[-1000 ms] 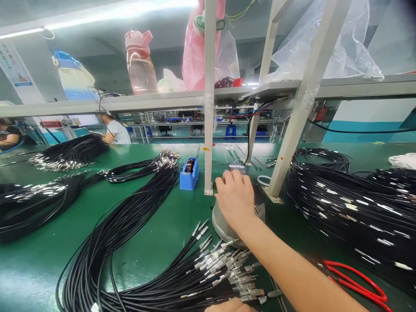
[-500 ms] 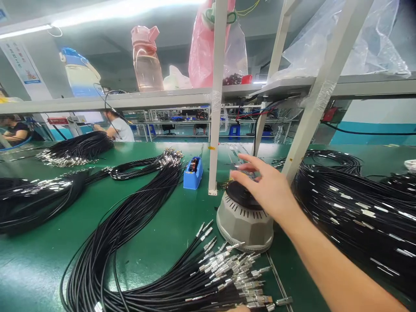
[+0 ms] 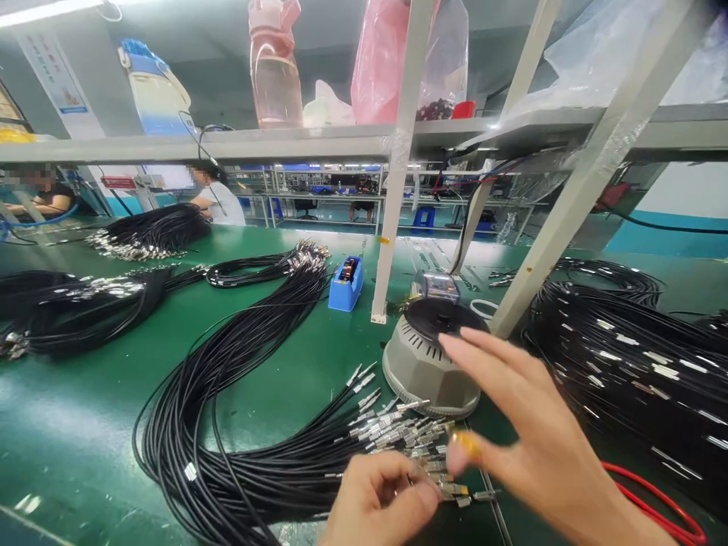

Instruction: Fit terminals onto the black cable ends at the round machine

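Your right hand [image 3: 528, 432]: motion-blurred, wrist cut by bottom edge | small yellow piece [image 3: 467, 444] at its thumb: too blurred to identify | your left hand [image 3: 378, 504]: cut by bottom edge, hiding cable ends [image 3: 398, 440] beneath.
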Motion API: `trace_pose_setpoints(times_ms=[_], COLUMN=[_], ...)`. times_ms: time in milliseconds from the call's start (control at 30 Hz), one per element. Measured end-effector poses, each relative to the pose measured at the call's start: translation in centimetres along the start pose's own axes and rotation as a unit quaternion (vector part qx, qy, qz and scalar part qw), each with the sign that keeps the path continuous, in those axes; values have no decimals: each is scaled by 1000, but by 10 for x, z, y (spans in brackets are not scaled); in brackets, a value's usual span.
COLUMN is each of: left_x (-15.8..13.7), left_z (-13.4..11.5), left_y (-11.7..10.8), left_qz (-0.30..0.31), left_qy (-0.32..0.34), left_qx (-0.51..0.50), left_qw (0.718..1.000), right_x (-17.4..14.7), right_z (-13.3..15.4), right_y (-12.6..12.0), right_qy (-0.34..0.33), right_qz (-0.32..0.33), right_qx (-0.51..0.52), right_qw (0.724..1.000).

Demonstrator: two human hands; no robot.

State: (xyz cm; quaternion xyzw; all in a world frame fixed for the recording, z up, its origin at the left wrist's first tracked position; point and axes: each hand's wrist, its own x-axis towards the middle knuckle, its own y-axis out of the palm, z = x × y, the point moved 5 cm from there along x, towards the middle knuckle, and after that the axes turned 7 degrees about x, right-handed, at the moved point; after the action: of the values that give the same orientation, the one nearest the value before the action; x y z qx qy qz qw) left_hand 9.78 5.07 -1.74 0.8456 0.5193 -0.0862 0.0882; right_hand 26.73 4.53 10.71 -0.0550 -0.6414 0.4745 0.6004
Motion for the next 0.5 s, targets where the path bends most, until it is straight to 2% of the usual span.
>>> trace_pose_setpoints(times_ms=[67,167,233,367,500], left_x=[1,-1,-3,-2,0], left_z=[-9,-19,-23,-25,-29], left_y=[4,7,9,12,11], left_qz=[79,139,157,130,83], left_qy=[-34,-81,-64,13,24], left_qx=[-66,-100,-74,61,89], left_qw=[994,982,983,989,992], right_x=[-27,-53,-56,-48,-51], right_z=[16,25,29,32,26], right_y=[3,7,10,6,4], right_qy=[-60,-58,-57,-75,-44], right_qz=[7,10,9,-29,-15], right_qx=[16,22,17,4,-55], right_qw=[998,998,998,997,997])
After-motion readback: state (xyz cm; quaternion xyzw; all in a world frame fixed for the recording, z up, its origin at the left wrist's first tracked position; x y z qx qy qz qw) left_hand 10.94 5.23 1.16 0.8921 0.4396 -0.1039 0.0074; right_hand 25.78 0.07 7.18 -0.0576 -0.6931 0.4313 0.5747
